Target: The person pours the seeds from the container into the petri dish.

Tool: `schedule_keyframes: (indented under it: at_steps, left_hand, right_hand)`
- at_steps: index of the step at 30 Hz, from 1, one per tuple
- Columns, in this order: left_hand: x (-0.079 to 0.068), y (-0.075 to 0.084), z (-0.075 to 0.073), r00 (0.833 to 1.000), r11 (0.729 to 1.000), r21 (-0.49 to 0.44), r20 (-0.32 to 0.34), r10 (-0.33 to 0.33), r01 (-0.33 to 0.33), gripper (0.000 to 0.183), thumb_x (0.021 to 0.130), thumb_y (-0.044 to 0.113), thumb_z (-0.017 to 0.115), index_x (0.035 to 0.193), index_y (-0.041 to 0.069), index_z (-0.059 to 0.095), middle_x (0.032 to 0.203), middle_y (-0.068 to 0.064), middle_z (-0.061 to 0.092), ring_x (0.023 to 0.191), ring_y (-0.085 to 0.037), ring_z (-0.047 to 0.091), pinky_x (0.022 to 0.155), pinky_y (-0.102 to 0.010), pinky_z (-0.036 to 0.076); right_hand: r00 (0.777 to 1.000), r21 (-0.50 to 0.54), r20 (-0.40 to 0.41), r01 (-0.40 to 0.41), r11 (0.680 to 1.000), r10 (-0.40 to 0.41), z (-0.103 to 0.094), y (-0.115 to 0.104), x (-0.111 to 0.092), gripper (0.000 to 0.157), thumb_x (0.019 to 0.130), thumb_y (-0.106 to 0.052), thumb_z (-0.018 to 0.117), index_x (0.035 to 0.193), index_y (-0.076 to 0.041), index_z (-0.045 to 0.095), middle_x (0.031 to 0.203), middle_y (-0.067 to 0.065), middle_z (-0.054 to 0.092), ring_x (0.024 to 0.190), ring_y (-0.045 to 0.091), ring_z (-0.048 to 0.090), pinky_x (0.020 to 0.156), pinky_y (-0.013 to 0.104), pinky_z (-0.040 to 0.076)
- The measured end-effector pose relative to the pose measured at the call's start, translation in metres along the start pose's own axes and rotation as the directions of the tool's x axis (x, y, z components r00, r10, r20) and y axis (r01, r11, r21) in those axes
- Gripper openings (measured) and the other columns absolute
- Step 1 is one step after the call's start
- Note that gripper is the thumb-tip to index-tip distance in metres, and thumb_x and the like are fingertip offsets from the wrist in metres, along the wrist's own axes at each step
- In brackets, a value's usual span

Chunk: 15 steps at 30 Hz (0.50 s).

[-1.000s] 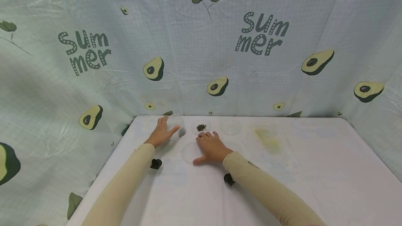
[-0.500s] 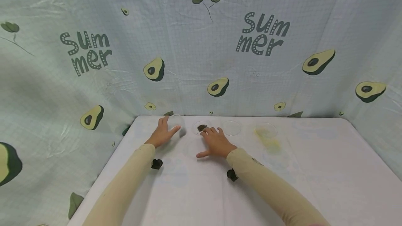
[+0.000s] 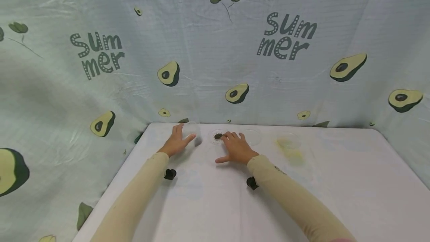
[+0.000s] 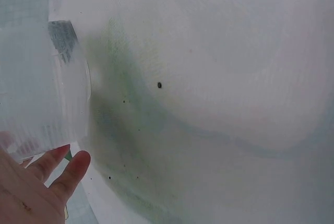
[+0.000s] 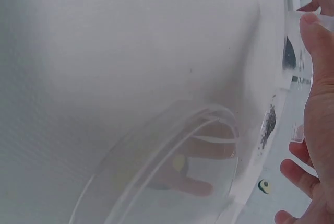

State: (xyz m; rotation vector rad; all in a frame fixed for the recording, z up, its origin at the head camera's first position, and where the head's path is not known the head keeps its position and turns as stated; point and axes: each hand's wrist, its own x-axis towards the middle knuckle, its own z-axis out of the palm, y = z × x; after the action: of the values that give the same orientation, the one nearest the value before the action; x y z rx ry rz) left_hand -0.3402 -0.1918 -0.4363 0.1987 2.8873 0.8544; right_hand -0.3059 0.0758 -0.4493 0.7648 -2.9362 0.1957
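- Lying near the far edge of the table (image 3: 215,204), left of its middle, a round dish (image 3: 211,137) holds dark bits (image 3: 218,136); it has no long axis.
- Your right hand (image 3: 236,150) is nearer, its fingertips at the dish's right side; contact cannot be told.
- Your right thumb and fingers seem to grip a clear disc (image 5: 301,110), faint in the head view.
- Your left hand (image 3: 175,143), by the far left corner, grips a clear cup (image 3: 191,130), a dark patch low on it.
- Another clear dish (image 3: 252,137) sits right of your right fingers.
- Your right wrist view shows a curved clear wall (image 5: 156,177) you cannot make out from the head; your left shows dark specks (image 4: 159,85) on the table.
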Motion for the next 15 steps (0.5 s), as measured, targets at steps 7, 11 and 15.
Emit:
schedule_keyframes:
  at_steps: [7,11,15]
  left_hand:
    - [0.0,-0.001,0.004,1.0,1.0,0.014,-0.007,-0.009,0.01,0.096,0.092,0.066,0.044,0.155,0.007,0.002,0.157,-0.019,0.007,0.139,-0.042,0.033,0.113,-0.057,0.029]
    - [0.001,-0.001,0.005,1.0,1.0,0.017,-0.017,-0.006,0.007,0.097,0.091,0.068,0.044,0.155,0.008,0.002,0.157,-0.019,0.007,0.139,-0.042,0.035,0.113,-0.057,0.03]
    - [0.002,0.001,0.003,1.0,1.0,0.016,-0.019,-0.009,0.009,0.095,0.092,0.066,0.044,0.155,0.008,0.002,0.157,-0.019,0.007,0.139,-0.042,0.034,0.113,-0.057,0.03]
  right_hand:
    - [1.0,0.011,-0.002,-0.022,1.0,0.022,0.005,0.008,0.001,0.097,0.068,-0.076,0.067,0.135,-0.007,0.051,0.136,0.01,0.051,0.127,0.029,0.048,0.107,0.059,0.035]
    - [0.999,0.032,-0.002,-0.046,0.998,0.046,0.002,0.012,0.002,0.096,0.07,-0.073,0.069,0.137,-0.007,0.05,0.137,0.011,0.05,0.128,0.029,0.047,0.107,0.059,0.035]
    - [0.998,0.068,0.013,-0.068,0.995,0.067,0.0,0.017,0.004,0.095,0.07,-0.07,0.071,0.138,-0.007,0.049,0.139,0.012,0.049,0.13,0.032,0.046,0.108,0.061,0.032]
